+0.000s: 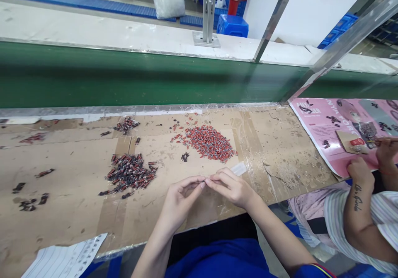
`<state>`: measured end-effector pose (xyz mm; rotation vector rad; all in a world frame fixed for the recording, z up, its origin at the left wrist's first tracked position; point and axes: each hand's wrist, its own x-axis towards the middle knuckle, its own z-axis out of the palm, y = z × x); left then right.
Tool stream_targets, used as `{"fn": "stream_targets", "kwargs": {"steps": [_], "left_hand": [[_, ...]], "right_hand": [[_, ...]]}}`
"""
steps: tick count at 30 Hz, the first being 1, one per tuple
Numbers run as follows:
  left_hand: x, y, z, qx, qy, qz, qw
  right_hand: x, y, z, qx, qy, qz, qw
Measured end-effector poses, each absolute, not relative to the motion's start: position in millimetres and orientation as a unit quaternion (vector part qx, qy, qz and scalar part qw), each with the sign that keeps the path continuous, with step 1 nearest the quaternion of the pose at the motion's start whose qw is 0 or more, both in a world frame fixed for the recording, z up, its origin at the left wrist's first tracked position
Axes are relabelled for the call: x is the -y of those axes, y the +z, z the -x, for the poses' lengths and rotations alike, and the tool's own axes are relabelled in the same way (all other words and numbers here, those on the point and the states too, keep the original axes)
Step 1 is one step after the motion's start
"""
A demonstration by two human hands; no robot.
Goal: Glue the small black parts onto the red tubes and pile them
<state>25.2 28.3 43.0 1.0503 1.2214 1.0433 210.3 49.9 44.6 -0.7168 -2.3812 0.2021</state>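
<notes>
Small part [204, 181] pinched — poster [321, 131]: "NYA FORG"

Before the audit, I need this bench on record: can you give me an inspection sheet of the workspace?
Surface: worn cardboard bench top, taped over.
Job's things: left hand and right hand pinch a small part together; red pile and dark pile lie beyond.
Clutter: stray pieces at left, printed sheet at near edge.
Grippers: both shut on the small part.
Cables: nothing seen.
Surroundings: green conveyor belt behind; a co-worker's hand on a pink poster at right.
</notes>
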Motion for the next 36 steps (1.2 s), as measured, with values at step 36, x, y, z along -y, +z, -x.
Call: {"fn": "stream_targets", "kwargs": {"steps": [36], "left_hand": [[-57.1, 14.4, 29.3, -0.725, 0.337, -0.599, 0.042]], "right_hand": [[-52.7, 41.9, -279.4, 0.839, 0.184, 0.478, 0.185]]}}
